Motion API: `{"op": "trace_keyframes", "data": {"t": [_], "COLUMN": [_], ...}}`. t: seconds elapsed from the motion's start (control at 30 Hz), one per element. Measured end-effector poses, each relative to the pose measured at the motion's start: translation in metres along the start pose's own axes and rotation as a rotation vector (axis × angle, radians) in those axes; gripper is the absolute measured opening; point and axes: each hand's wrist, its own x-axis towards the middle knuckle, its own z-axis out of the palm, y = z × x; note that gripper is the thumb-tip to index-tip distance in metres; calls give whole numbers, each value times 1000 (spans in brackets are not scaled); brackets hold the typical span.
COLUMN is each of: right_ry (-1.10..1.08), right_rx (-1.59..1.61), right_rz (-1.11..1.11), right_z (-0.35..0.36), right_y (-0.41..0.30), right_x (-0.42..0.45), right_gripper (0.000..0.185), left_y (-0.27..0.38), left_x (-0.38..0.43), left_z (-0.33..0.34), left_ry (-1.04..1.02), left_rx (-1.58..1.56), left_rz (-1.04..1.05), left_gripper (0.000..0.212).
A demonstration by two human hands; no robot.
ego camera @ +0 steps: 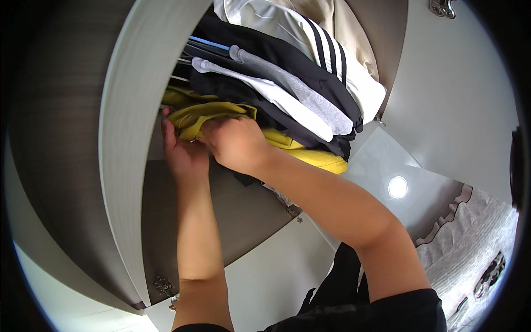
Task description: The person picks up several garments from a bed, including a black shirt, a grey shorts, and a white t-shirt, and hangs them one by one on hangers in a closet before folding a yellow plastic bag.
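Note:
A yellow garment [220,110] hangs in a row of clothes inside a wardrobe. My right hand [238,143] grips its upper edge, the fingertips tucked under the fabric. Close beside it, my left hand [186,155] is turned palm up at the same garment. Its fingers reach up along the cloth, near a small bluish piece that may be part of a hanger. What the left fingers hold is partly hidden. Behind the yellow cloth hang a white garment [274,91], a grey garment [307,95] and black clothing [274,54].
A pale wardrobe panel edge [120,124] curves close on the left. Farther along hang a white garment with black stripes [356,87] and a beige garment [348,29]. A blue hanger [209,42] shows among them. An open white door [456,91] and a bed cover [464,249] are at right.

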Motion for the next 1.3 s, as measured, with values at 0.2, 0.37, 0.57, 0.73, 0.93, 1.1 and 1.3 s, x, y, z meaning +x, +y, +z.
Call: {"op": "trace_keyframes", "data": {"t": [0.2,0.37,0.57,0.73,0.93,1.1,1.3], "right_ry": [52,-12,-87,-53,37,148,293], "right_rx": [38,58,109,47,-158,-171,-258], "right_rz": [-97,-75,39,243,373,504,555], "right_z": [-27,-75,-155,-232,-292,-328,-380], "right_y": [-20,-21,-30,-56,-81,-99,-115], "right_x": [-13,-61,-138,-180,-214,-243,-305], "right_gripper": [15,13,11,14,11,16,34], "left_y": [12,-7,-43,-66,-76,-76,-88], "left_x": [-34,-86,-160,-190,-177,-103,24], "left_z": [26,47,79,100,118,131,177], "left_ry": [-57,-167,-236,-443,-446,-252,-410], "left_rx": [-6,17,362,217,387,371,1308], "left_rz": [90,100,50,-49,178,583,1165], "left_gripper": [31,39,69,60,27,11,42]}}
